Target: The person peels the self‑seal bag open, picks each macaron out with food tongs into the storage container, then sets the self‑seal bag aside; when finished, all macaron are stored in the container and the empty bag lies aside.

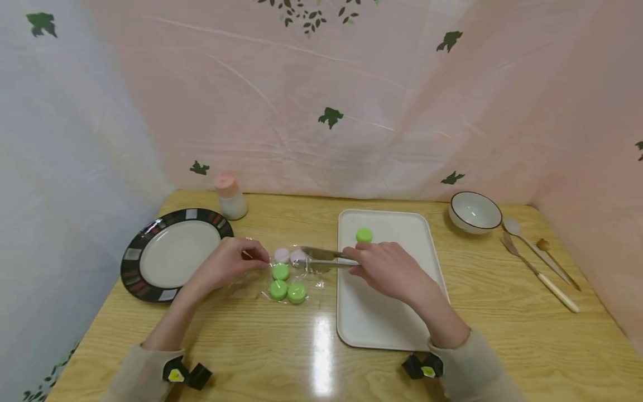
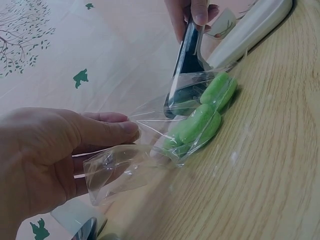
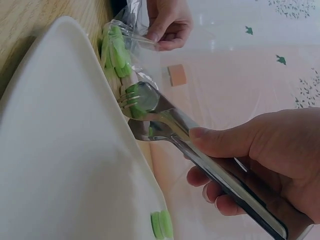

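My left hand (image 1: 235, 261) pinches the edge of a clear plastic bag (image 2: 120, 170) between thumb and fingers. Inside the bag lie several green macarons (image 1: 278, 290) and a couple of pale pink ones (image 1: 282, 255). My right hand (image 1: 384, 268) grips metal tongs (image 3: 200, 155), thumb on one arm and fingers below. The tips of the tongs reach left to the bag, beside the pink macarons; how far inside they are I cannot tell. One green macaron (image 1: 364, 235) sits alone on the white rectangular tray (image 1: 387, 329), behind my right hand.
A dark-rimmed plate (image 1: 171, 262) lies at the left, with a pink-capped jar (image 1: 231, 198) behind it. At the right stand a white bowl (image 1: 474, 212), a fork (image 1: 540, 273), a large spoon (image 1: 532, 245) and a small brown spoon (image 1: 557, 262). Cloth hangs behind the table.
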A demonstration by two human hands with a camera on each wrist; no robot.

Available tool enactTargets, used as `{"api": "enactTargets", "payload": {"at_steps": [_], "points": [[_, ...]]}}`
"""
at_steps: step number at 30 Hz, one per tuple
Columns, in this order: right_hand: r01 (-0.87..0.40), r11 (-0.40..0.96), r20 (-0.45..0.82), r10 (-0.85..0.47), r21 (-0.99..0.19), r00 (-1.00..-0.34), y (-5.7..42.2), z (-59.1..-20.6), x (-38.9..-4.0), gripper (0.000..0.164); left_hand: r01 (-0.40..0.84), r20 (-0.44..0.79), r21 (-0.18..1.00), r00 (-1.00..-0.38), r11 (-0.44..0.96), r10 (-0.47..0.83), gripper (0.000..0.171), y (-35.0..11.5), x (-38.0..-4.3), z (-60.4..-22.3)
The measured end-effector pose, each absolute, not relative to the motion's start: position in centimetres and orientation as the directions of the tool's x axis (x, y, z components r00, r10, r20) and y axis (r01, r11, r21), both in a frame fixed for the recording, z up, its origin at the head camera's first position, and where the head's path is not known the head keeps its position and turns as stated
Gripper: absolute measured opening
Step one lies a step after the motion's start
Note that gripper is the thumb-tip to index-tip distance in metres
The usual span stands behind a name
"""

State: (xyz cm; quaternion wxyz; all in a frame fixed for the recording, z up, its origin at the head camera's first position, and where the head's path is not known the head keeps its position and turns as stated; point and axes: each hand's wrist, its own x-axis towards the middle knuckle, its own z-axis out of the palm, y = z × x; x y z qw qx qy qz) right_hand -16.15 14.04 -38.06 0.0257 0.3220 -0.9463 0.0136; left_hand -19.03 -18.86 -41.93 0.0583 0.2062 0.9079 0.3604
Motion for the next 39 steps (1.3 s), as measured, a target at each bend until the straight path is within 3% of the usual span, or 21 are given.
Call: {"api": "enactTargets", "payload": {"at_steps": [39], "points": [[-0.612,0.791,0.037,-0.612,-0.002,-0.79,14.25,-37.8,-15.97,0.023,0.319,0.034,0.679,-0.913,0.661,0.406,0.006,-18.65,-18.93,-41.92]]}}
